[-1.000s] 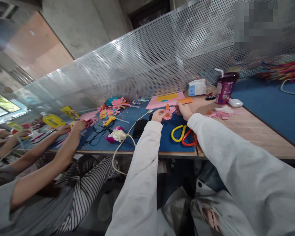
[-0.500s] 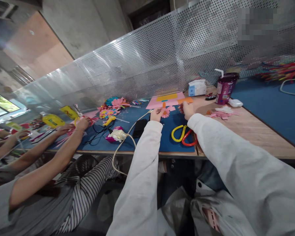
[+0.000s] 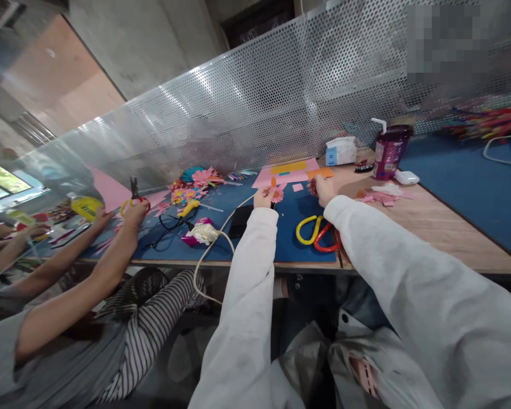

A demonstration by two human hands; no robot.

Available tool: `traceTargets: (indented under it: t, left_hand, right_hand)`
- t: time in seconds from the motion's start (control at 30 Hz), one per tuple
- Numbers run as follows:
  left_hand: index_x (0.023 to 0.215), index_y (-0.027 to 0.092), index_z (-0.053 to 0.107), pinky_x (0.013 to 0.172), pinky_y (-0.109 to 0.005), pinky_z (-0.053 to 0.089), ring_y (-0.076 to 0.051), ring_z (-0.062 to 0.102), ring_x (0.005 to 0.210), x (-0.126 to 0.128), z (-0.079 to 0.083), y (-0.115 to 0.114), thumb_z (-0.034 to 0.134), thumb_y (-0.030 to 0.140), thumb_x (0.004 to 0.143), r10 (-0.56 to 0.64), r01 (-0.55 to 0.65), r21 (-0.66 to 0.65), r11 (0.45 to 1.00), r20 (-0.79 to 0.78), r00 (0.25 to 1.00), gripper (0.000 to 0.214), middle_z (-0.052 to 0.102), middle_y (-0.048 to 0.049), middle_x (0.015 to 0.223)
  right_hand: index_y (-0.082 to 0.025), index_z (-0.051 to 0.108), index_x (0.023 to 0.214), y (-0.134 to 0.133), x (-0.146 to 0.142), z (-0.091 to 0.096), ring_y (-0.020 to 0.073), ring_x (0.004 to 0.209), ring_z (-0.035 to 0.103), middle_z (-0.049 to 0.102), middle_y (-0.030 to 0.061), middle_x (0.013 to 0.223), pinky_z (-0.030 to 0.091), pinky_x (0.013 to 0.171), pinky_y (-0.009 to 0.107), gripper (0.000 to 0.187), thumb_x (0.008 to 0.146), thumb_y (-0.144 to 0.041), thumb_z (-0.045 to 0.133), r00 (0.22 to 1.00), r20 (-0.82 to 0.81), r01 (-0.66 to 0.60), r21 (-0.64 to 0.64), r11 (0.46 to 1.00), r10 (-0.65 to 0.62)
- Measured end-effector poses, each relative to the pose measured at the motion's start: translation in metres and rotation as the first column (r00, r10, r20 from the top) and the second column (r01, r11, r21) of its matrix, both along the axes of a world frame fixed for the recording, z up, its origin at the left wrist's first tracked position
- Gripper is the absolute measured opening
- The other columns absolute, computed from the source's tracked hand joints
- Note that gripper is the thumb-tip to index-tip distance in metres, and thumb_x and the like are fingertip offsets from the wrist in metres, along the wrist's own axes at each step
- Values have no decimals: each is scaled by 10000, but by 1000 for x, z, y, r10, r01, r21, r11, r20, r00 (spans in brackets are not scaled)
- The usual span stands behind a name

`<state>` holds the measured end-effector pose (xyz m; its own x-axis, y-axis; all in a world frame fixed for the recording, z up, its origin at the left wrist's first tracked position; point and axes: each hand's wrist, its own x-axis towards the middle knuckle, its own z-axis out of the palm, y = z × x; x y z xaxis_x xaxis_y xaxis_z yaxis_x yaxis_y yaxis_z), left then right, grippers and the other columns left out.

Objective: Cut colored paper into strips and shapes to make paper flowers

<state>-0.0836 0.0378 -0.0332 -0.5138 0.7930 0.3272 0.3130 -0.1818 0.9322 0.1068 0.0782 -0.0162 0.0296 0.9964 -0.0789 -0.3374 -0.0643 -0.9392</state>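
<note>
My left hand (image 3: 263, 197) pinches a small pink paper flower (image 3: 276, 194) with an orange piece, held just above the blue mat (image 3: 289, 238). My right hand (image 3: 322, 190) is closed near an orange paper sheet (image 3: 321, 172), with something small and dark at its fingertips that I cannot make out. A small pink paper scrap (image 3: 297, 187) lies on the mat between my hands. Yellow and red handled scissors (image 3: 317, 232) rest on the mat below my right wrist. A black phone (image 3: 239, 220) lies beside my left sleeve.
A glue gun (image 3: 202, 233) with its cord lies left of the phone. Pink paper sheets (image 3: 286, 172), a tissue box (image 3: 340, 151), a purple cup (image 3: 388, 150) and pink scraps (image 3: 383, 196) sit farther back. A person at left holds scissors (image 3: 134, 196) and pink paper. A perforated metal screen (image 3: 281, 96) backs the table.
My left hand moved left with the pink flower, away from my right hand. The person at left raised scissors and a pink sheet.
</note>
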Motion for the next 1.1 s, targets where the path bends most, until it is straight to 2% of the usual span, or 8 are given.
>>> traceTargets:
  t: [0.17,0.4,0.6,0.73,0.87,0.93,1.0,1.1]
  left_hand:
    - [885,140,601,789,-308,543,-147,688,779,-12,-7,1,700,224,731,-134,132,27,991,106,985,202,726,-87,836]
    - [834,143,601,765,-316,546,-160,685,743,-10,-4,9,711,86,673,-13,24,-95,995,109,994,202,715,-79,754]
    - [867,142,618,810,-341,535,-151,676,735,-11,-2,1,750,150,649,-228,231,-24,973,101,968,255,703,-51,736]
    - [772,134,624,869,-388,507,-173,675,710,-5,4,-3,800,156,584,-303,308,-136,942,59,951,258,678,-36,659]
    - [762,148,614,841,-345,511,-150,663,683,-1,9,-6,792,130,591,-360,360,-203,911,39,932,248,672,-18,627]
    - [761,150,610,808,-331,511,-151,660,670,0,8,-8,796,134,593,-372,364,-218,906,3,928,251,667,-18,617]
    - [773,149,609,791,-332,508,-154,658,662,0,6,-11,797,165,608,-381,367,-200,909,-39,924,251,668,-23,626]
    - [808,152,609,797,-339,506,-153,660,674,-1,3,-15,777,222,651,-392,381,-130,915,-76,917,240,684,-36,680]
  right_hand:
    - [-126,616,727,0,1,1,72,387,442,559,-2,489,322,354,168,193,814,-114,444,1000,-13,5,2,1000,-5]
    - [-134,628,728,-2,2,3,84,393,437,530,-13,455,316,343,185,211,803,-100,434,1000,-28,13,-21,1000,-14]
    - [-149,577,644,-1,1,3,81,396,424,519,-12,469,311,361,192,232,802,-98,416,999,-28,35,-24,999,-35]
    - [-160,545,609,-1,1,3,79,401,430,509,-13,476,309,368,192,244,806,-95,416,998,-11,57,-16,998,-57]
    - [-167,530,595,-1,2,3,75,392,406,497,-19,482,305,374,199,257,819,-99,424,997,9,74,-3,997,-74]
    - [-165,542,608,-3,1,3,74,409,412,512,-18,499,307,386,197,225,820,-126,476,999,36,34,46,998,-36]
    - [-152,581,640,-6,-1,2,76,469,461,575,-1,564,330,415,187,164,803,-167,568,993,96,-78,125,989,66]
    - [-137,649,680,-11,-6,-1,87,606,546,658,22,686,383,488,167,104,749,-209,680,936,251,-302,220,927,245]
